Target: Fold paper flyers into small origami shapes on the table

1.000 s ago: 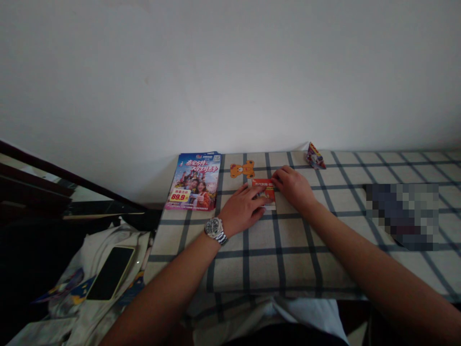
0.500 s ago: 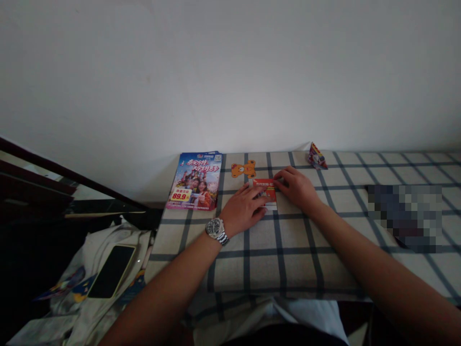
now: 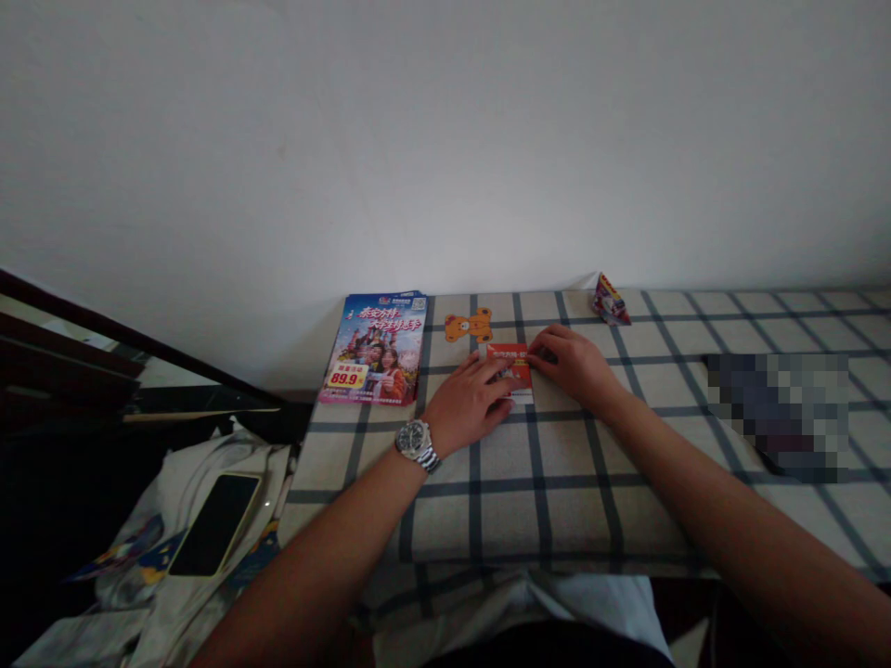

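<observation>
At the lower left of the frame a dark phone (image 3: 214,525) lies face up on a heap of pale cloth (image 3: 182,520). Just right of it begins the tabletop (image 3: 557,501), covered in a cream cloth with dark checks, which fills the lower middle and right. Both forearms reach up from the bottom edge; the left wrist wears a metal watch (image 3: 416,439). In the middle of the frame the left hand (image 3: 468,404) lies flat, its fingers spread and pressing on the left part of a small red paper (image 3: 511,371). The right hand (image 3: 572,366) rests on the paper's right edge, fingers curled loosely, gripping nothing. Farther back, an orange bear cutout (image 3: 469,327) lies just beyond the paper, a stack of colourful flyers (image 3: 376,349) sits left of centre, and a folded paper triangle (image 3: 610,301) stands near the white wall (image 3: 445,139).
</observation>
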The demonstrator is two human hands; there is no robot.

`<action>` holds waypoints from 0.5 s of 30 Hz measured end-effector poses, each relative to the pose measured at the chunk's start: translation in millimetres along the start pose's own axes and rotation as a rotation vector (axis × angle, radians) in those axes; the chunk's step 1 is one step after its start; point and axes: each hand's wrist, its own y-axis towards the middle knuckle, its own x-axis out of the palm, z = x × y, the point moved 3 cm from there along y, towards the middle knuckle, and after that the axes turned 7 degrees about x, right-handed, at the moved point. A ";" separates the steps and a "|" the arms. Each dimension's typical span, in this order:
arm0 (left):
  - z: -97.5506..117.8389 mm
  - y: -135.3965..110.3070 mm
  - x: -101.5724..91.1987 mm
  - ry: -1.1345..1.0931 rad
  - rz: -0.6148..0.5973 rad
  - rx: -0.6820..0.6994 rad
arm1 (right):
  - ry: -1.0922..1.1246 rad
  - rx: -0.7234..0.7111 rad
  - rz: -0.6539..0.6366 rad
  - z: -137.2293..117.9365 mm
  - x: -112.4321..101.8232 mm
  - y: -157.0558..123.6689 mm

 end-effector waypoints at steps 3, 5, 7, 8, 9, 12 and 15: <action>0.2 -0.3 0.0 0.008 -0.006 -0.005 | -0.037 -0.009 -0.023 -1.2 -1.7 1.5; 0.6 -0.4 -0.6 0.009 -0.002 -0.008 | -0.065 -0.026 -0.036 -1.6 -2.2 2.0; 1.0 -0.5 -1.4 0.005 0.001 -0.008 | -0.086 -0.040 -0.047 -1.5 -2.0 2.2; 1.3 -0.4 -1.8 0.003 0.000 -0.007 | -0.092 -0.044 -0.053 -1.3 -1.8 2.2; 1.5 -0.3 -2.1 0.002 0.000 -0.006 | -0.091 -0.045 -0.059 -1.1 -1.6 2.2; 1.7 -0.1 -2.8 -0.001 -0.004 -0.007 | -0.063 -0.043 -0.067 -0.4 -1.0 2.0; 1.5 -0.3 -2.6 -0.001 -0.005 -0.012 | -0.041 -0.043 -0.058 0.6 -0.9 1.4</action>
